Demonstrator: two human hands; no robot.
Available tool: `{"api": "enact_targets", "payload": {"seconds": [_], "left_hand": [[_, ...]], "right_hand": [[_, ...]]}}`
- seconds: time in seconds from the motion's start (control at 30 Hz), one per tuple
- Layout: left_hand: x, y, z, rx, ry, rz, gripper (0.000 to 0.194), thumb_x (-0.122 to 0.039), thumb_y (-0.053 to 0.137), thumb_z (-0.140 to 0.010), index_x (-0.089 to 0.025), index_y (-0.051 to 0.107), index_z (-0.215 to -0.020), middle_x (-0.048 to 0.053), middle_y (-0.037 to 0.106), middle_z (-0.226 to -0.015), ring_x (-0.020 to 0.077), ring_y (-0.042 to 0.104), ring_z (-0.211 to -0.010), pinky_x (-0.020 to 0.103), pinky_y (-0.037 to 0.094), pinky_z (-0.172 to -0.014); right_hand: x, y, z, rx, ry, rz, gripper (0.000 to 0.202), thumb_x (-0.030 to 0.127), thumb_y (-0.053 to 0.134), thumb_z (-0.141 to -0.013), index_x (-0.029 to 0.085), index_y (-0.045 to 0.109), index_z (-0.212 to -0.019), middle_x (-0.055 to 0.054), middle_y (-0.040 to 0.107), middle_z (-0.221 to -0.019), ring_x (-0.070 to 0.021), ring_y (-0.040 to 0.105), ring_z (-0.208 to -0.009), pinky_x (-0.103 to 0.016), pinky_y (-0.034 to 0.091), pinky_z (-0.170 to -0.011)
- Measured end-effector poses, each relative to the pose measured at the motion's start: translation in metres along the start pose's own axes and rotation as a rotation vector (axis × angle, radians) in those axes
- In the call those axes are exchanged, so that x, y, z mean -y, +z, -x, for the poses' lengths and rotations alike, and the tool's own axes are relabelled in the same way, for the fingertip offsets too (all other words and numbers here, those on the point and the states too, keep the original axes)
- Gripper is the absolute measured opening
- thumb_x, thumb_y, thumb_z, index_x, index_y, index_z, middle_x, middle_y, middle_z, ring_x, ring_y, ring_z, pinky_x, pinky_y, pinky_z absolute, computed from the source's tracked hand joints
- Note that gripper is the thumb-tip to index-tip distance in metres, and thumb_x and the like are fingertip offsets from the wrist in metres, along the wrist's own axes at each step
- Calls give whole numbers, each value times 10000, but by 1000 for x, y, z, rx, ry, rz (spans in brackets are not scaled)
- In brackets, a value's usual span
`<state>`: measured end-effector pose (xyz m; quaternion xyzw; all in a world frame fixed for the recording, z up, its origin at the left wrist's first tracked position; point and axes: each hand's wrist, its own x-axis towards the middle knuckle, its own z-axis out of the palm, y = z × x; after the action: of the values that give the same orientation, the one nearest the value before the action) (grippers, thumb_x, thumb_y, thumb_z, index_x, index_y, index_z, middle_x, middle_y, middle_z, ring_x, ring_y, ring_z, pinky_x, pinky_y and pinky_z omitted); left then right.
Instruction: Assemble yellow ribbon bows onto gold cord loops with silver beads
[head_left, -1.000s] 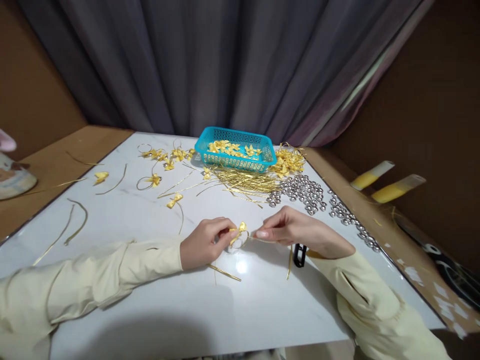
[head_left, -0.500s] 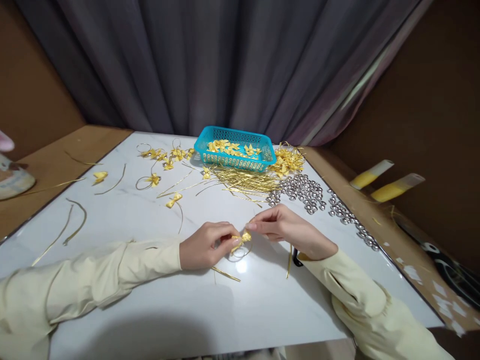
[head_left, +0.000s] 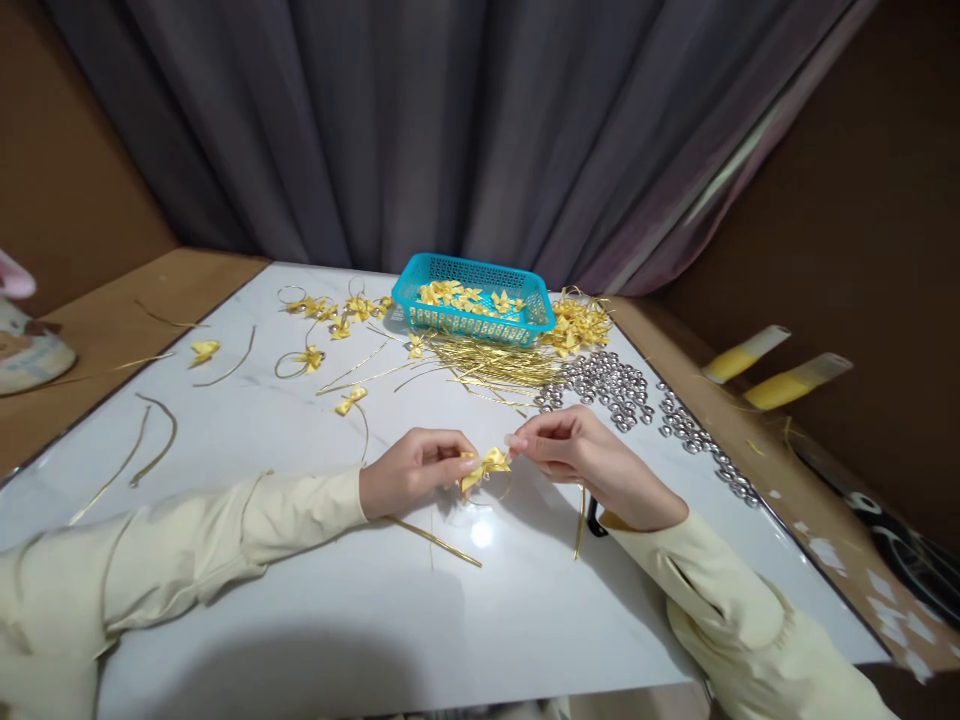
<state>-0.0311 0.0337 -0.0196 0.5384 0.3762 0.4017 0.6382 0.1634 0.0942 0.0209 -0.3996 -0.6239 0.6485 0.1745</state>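
yellow bow (head_left: 493, 461) is up between both hands, over the near-middle of the white table (head_left: 570, 625). left hand (head_left: 420, 468): thumb and forefinger clamped on the bow's left end. right hand (head_left: 581, 455): thumb and forefinger together at its right tip; can't tell if ribbon or cord sits between them. thin loop (head_left: 508, 492) hangs under the bow.

looks like the step is working the bow's right side. to do it well: left pinch should hold firm but not crush the fold, right should pull lightly and evenly, straight out, so the centre doesn't twist. probably best to keep the loop hanging free. loose gold cord (head_left: 442, 545) lies just below the left hand; worth not snagging it.
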Motion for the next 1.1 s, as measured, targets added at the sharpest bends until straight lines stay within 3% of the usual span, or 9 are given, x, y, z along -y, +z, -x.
{"api": "enact_targets", "payload": {"seconds": [0.13,0.3,0.5,0.73,0.97,1.1], "left_hand": [[2,-3,-4,-51,-10,101,261,-356,644,-733,-103,602,-689,15,577,-578,96,472,-541,232,364,-553],[5,-6,-9,-114,-55,218,244,-326,675,-688,-94,603,-677,13,568,-581,94,472,-560,225,338,-555],[4,-6,-8,-71,-69,223,224,-310,670,-693,-95,611,-664,15,564,-582,98,474,-560,236,355,-570],[7,-7,-8,-57,-62,189,211,-309,660,-703,-106,612,-675,15,572,-589,103,481,-569,243,361,-581],[6,-6,-6,-46,0,86,196,-287,613,-765,-108,610,-686,17,581,-598,100,472,-570,244,344,-589],[3,-6,-7,-50,-46,233,201,-285,648,-720,-96,611,-664,17,557,-576,97,461,-552,237,333,-567]], "right_hand": [[-2,6,2,-48,-46,46,261,350,718,-654,98,653,-650,84,301,-404,-20,202,-374,-214,96,-381],[2,9,6,12,-17,-70,236,340,665,-729,106,658,-694,80,345,-392,-16,212,-350,-208,114,-364],[-4,17,0,-35,-34,-159,239,337,663,-730,127,609,-629,91,326,-386,-18,201,-351,-201,122,-365],[-6,26,1,-241,-137,142,320,439,671,-680,125,625,-640,69,380,-378,-42,279,-342,-209,177,-354],[-10,31,0,-276,-181,252,316,437,592,-753,166,509,-612,57,439,-415,-56,333,-348,-198,234,-358],[-14,33,-1,-318,-232,362,272,361,531,-805,168,493,-617,42,463,-442,-69,371,-392,-198,282,-403]]}}
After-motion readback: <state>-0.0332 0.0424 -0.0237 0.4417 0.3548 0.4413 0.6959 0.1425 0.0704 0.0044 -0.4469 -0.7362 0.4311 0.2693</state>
